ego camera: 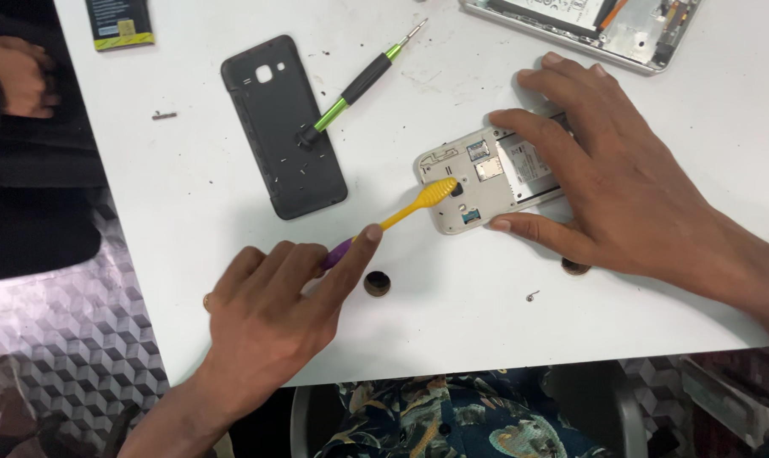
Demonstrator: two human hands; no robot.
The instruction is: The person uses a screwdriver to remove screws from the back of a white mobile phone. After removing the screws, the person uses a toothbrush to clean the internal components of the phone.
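Head view: left hand (270,318) pinching toothbrush (401,216), light, springy; right hand (609,191) spread, pinning opened phone (478,178) at 3 o'clock, likely fragile, grip edges.

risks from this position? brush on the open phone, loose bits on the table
1. The yellow brush head sits on the opened phone's exposed slots; hard scrubbing might snag a contact.
2. A loose screw lies close to the right hand; a wrist sweep could knock it off the white table.
3. The left hand grips the brush far back, so the tip may skid.
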